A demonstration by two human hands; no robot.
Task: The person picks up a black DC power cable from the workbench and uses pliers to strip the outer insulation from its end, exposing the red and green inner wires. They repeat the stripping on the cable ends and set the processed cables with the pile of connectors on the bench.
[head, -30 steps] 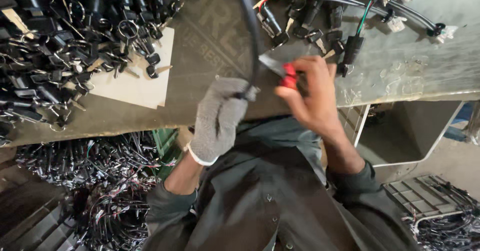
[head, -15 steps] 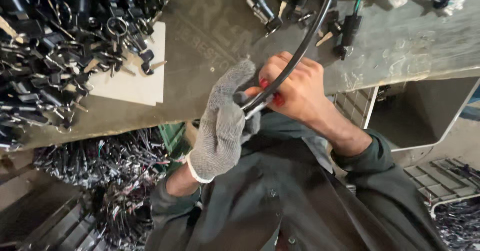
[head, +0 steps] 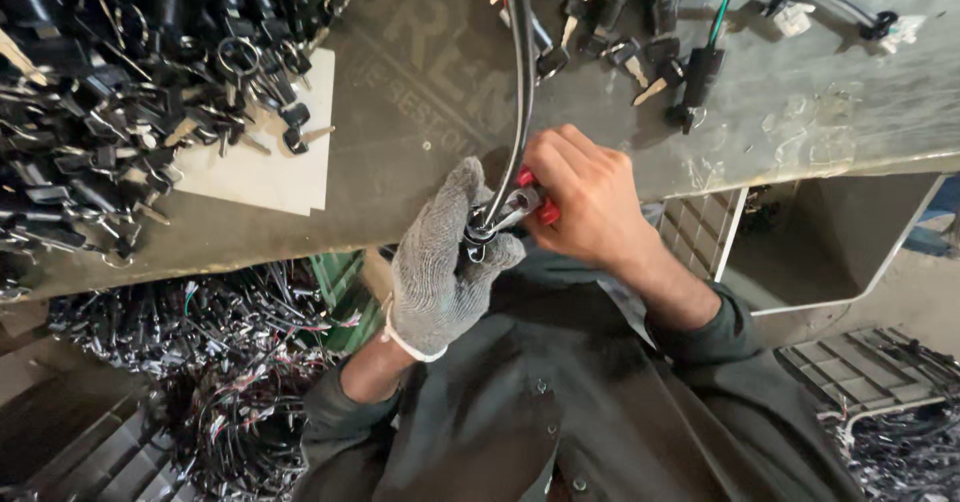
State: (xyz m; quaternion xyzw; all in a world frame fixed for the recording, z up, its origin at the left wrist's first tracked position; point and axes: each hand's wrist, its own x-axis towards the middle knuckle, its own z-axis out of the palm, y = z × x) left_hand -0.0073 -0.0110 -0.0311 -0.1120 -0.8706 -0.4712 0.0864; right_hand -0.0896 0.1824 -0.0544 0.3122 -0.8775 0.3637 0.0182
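My left hand, in a grey knit glove, grips the lower end of a black cable that runs up across the bench to the top edge of the head view. My bare right hand holds red-handled pliers, and their metal jaws are closed on the cable end right beside my gloved fingers. Both hands meet just over the near edge of the grey metal bench.
A heap of black keys and key rings covers the bench's left side, partly on a white sheet. Wired connectors and keys lie at the top right. Bundles of wiring fill the floor at left; a metal frame stands right.
The hands and cable have shifted; the pliers' jaws now clamp the cable end next to the glove, and the cable hangs straighter up the bench than before.
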